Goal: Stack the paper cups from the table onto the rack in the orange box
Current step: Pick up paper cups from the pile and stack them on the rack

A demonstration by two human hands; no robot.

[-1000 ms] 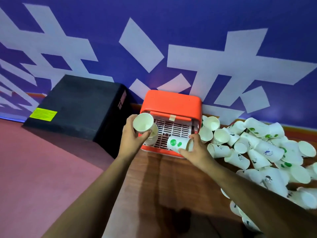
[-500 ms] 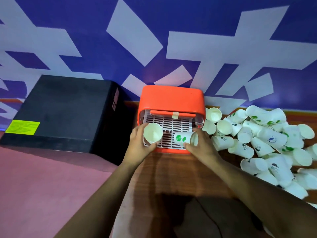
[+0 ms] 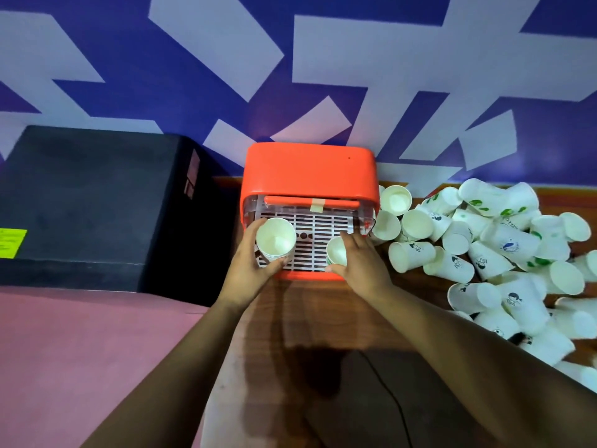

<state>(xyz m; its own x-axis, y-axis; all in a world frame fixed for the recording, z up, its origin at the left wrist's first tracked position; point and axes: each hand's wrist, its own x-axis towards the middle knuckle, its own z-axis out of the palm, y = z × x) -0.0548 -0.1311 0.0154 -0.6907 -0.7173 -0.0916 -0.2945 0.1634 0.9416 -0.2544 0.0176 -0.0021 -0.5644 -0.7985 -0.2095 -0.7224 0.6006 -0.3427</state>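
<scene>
The orange box [image 3: 308, 169] stands against the wall with its white slotted rack [image 3: 318, 236] pulled out toward me. My left hand [image 3: 250, 266] grips a stack of white paper cups [image 3: 275, 239], mouth up, on the rack's left side. My right hand [image 3: 361, 261] holds a single paper cup [image 3: 336, 252] upright over the rack's right front part. A big heap of loose paper cups [image 3: 491, 250] lies on the wooden table [image 3: 303, 312] to the right of the box.
A black box [image 3: 93, 195] with a yellow label sits left of the orange box. A blue wall with white shapes stands right behind. A thin black cable [image 3: 391, 392] runs across the table near me. Pink floor lies at the left.
My left hand has lowered its cups onto the rack's left side. My right hand has turned its cup from lying sideways to upright over the rack. My view has tilted down.
</scene>
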